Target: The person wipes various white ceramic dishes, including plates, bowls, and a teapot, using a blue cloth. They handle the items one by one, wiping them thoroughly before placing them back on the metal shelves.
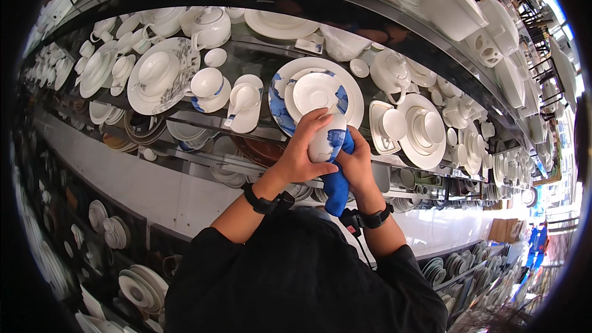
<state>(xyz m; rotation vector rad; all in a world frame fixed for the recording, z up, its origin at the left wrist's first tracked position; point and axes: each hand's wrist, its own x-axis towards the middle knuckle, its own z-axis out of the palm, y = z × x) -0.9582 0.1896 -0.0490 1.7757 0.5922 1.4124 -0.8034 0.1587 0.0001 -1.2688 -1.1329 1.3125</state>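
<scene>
White porcelain cup (325, 139) with blue marbling is held in the left hand (302, 151) grip while the right hand (356, 163) grips a blue cloth (337, 185), wiping under way; turning the cup appears next.

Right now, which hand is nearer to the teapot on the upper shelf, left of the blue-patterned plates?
The left hand. It is below and right of the teapot, holding a white-and-blue piece. The right hand, holding a blue cloth, is farther right.
</scene>
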